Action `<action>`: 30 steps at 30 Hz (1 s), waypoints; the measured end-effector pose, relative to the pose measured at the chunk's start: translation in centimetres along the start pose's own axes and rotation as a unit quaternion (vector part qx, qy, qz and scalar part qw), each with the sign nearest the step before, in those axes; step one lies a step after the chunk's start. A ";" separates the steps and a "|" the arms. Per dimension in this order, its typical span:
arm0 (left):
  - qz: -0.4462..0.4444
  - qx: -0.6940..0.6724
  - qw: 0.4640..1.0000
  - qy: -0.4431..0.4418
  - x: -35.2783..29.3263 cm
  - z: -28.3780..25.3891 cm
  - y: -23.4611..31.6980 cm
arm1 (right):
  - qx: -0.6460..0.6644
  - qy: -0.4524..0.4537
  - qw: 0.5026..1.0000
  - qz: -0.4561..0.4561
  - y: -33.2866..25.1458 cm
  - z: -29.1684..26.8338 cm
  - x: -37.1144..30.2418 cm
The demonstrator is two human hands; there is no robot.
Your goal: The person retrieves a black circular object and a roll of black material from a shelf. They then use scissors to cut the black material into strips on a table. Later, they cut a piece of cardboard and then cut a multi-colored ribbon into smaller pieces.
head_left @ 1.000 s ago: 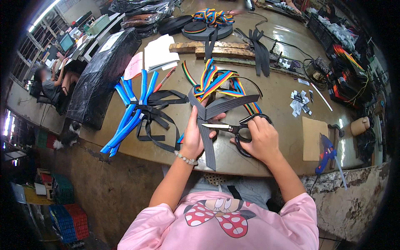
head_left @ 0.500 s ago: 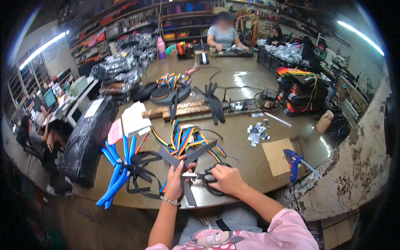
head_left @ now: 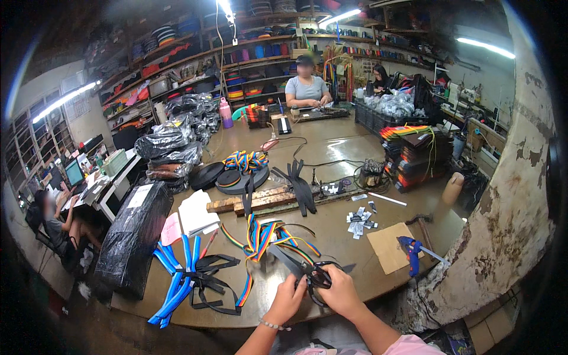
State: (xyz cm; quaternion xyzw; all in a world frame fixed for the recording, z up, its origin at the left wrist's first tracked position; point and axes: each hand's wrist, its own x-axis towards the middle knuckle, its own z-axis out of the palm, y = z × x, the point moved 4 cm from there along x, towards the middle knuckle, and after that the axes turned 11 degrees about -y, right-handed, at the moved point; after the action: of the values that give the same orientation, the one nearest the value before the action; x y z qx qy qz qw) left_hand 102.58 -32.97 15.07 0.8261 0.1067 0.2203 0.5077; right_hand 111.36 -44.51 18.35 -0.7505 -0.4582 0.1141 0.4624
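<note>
Near the table's front edge, my left hand (head_left: 290,297) is closed on a dark grey webbing strap (head_left: 285,259), which slants up and left from the fingers. My right hand (head_left: 339,290) grips black-handled scissors (head_left: 318,278) right beside it; the blades are mostly hidden between the hands. Another dark strip end shows past the right hand. Just beyond lie rainbow-striped ribbons (head_left: 258,239) in a loose heap. Left of my hands are a bundle of blue tubes (head_left: 170,290) and looped black straps (head_left: 217,280).
Right on the table are cardboard (head_left: 383,248), a blue glue gun (head_left: 410,253) and scattered labels (head_left: 358,222). Wooden bars (head_left: 269,201), strap rolls (head_left: 236,181) and black strips (head_left: 299,186) lie farther off. A black-wrapped package (head_left: 133,236) stands left. A co-worker (head_left: 307,89) sits at the far side.
The view has tilted up, showing more of the shelves. My hands have come closer together, away from the ribbons, and the strap and scissors have turned with them.
</note>
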 end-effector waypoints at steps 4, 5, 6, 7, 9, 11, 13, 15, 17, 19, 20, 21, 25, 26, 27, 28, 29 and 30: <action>-0.094 -0.029 0.994 -0.049 -0.1 -0.5 -0.6 | -0.034 0.018 0.999 -0.019 0.0 0.0 0.0; -0.071 -0.040 0.995 -0.062 -0.2 -0.5 -0.3 | -0.052 0.023 0.997 -0.044 0.0 0.0 0.0; -0.064 -0.058 0.993 -0.077 -0.2 -0.4 -0.2 | -0.056 -0.010 0.998 -0.020 0.3 0.1 0.2; -0.056 -0.092 0.990 -0.094 -0.3 -0.4 -0.1 | -0.043 -0.010 0.999 -0.019 0.6 0.0 0.4; -0.098 -0.123 0.978 -0.139 -0.7 -0.5 -0.3 | -0.021 -0.018 0.999 -0.026 1.2 -0.2 0.8; -0.144 -0.190 0.954 -0.182 -1.0 -0.9 -0.9 | 0.041 -0.054 0.998 0.014 2.3 -0.3 1.2; -0.215 -0.263 0.917 -0.210 -1.4 -1.5 -1.7 | 0.086 -0.077 0.992 0.051 3.1 -0.5 1.7; -0.162 -0.292 0.921 -0.200 -1.0 -2.4 -1.7 | 0.117 -0.005 0.991 0.065 3.4 -1.5 1.9; -0.167 -0.366 0.911 -0.091 -0.7 -3.1 -1.8 | 0.195 0.038 0.975 0.101 3.2 -2.2 1.9; -0.142 -0.298 0.941 0.069 -0.7 -4.0 -1.2 | 0.328 0.059 0.937 0.103 2.1 -2.0 1.6; -0.111 -0.283 0.948 0.096 -0.7 -3.7 -0.5 | 0.364 0.051 0.921 0.125 1.5 -1.6 1.1; -0.103 -0.263 0.950 0.132 -0.8 -3.2 0.2 | 0.389 0.048 0.907 0.154 1.1 -1.1 0.6; -0.010 -0.362 0.932 0.007 -1.9 1.4 3.2 | 0.415 0.015 0.899 0.139 -0.5 3.2 -0.3; -0.040 -0.301 0.951 0.054 -2.1 1.6 3.0 | 0.394 0.036 0.914 0.093 -0.3 3.3 -0.4; -0.041 -0.301 0.951 0.053 -2.3 1.7 2.9 | 0.357 0.033 0.927 0.108 0.3 3.7 -0.5; -0.065 -0.321 0.943 0.062 -2.7 1.8 2.5 | 0.346 0.003 0.935 0.084 0.7 4.1 -0.6; -0.088 -0.348 0.930 0.080 -2.9 1.6 2.0 | 0.340 -0.011 0.934 0.108 1.5 4.4 -0.8; -0.173 -0.354 0.915 0.089 -3.3 1.2 1.1 | 0.293 -0.022 0.952 0.084 1.8 4.4 -1.1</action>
State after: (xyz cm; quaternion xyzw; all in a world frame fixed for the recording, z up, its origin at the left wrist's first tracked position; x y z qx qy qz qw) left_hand 100.19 -35.80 14.74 0.5380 0.2077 0.2256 0.7852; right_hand 109.16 -43.01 14.25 -0.6149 -0.3498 0.2979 0.6410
